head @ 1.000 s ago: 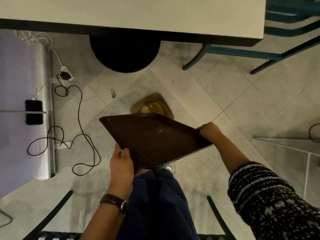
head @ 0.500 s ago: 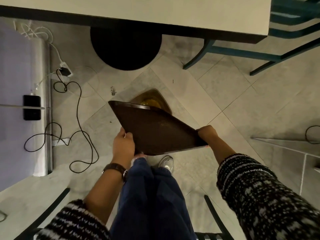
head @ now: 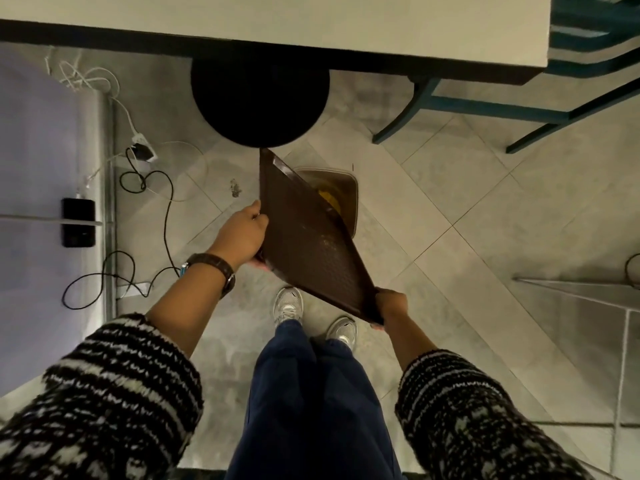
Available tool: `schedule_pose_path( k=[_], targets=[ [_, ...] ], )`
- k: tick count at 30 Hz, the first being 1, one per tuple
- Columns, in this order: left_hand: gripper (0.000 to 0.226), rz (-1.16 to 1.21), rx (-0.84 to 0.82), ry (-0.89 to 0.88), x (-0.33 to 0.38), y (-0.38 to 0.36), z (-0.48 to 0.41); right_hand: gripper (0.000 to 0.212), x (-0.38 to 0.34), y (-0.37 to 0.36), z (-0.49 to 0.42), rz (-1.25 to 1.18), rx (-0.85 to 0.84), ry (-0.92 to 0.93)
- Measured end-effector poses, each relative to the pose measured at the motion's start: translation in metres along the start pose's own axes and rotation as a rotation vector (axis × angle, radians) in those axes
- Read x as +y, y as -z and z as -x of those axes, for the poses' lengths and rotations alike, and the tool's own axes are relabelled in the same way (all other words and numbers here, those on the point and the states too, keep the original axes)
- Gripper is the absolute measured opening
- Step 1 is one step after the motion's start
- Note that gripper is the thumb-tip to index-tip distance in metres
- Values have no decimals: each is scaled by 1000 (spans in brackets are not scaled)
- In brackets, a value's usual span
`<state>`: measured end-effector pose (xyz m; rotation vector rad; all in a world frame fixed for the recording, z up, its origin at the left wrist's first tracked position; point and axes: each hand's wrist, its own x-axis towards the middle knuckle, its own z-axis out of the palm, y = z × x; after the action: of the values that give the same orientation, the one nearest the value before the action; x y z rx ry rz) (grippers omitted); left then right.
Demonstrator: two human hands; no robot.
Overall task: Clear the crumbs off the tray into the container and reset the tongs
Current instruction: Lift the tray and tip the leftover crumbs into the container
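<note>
I hold a dark brown tray (head: 304, 240) steeply tilted above the floor, its right edge over a clear square container (head: 348, 194) that has yellow contents inside. My left hand (head: 242, 235) grips the tray's left edge. My right hand (head: 389, 304) grips its near lower corner. A few pale crumbs cling to the tray's textured surface near its lower right edge. The tray hides most of the container. No tongs are in view.
A white table (head: 311, 26) with a round black base (head: 259, 102) stands ahead. Teal chair legs (head: 485, 109) are at the upper right. Cables and a power strip (head: 138, 154) lie on the tiled floor at left. My shoes (head: 287, 304) stand below the tray.
The tray has swung from nearly flat to steeply tilted, its far corner raised toward the table base. My left hand rose and my right hand dropped lower. The view pulled back, showing both shoes.
</note>
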<state>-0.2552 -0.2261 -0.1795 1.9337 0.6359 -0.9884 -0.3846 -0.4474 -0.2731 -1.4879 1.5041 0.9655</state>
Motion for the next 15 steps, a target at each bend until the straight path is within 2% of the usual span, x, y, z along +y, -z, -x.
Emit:
schedule_pose_path(
  k=[6,13,15],
  targets=[
    [41,191,25,52,13,10,29,27,-8,20,16,75,-55,22],
    [30,339,-9,107,19,44,127,31,4,93,114,397,-179,192],
    [26,346,-12,115,17,55,160,22,11,116,150,514,-146,297]
  ],
)
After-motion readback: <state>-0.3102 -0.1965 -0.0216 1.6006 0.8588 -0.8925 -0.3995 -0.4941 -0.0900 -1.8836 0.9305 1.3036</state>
